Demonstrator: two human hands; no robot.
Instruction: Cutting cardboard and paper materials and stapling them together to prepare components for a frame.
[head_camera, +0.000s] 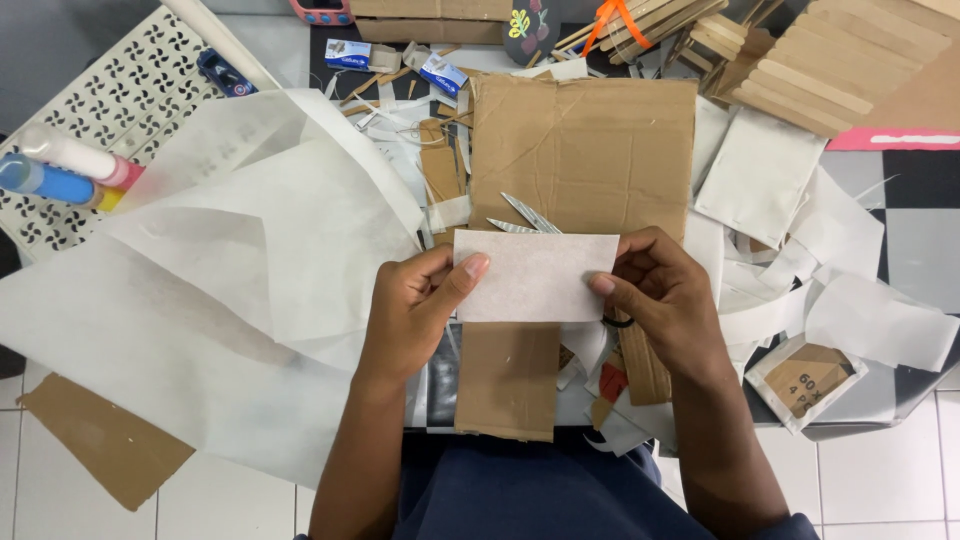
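Both hands up over the near edge of the table (905, 190). Left hand (415, 305) and right hand (660, 290) each pinch a side edge of a white paper rectangle (535, 277), thumbs on top, grip clamped on it, sheet held flat and taut, likely for inspection. Scissors (528, 215) lie just beyond on a cardboard sheet (585, 150). Large white paper sheets (250, 260) sprawl left. Wooden stick bundles (800, 70) far right.
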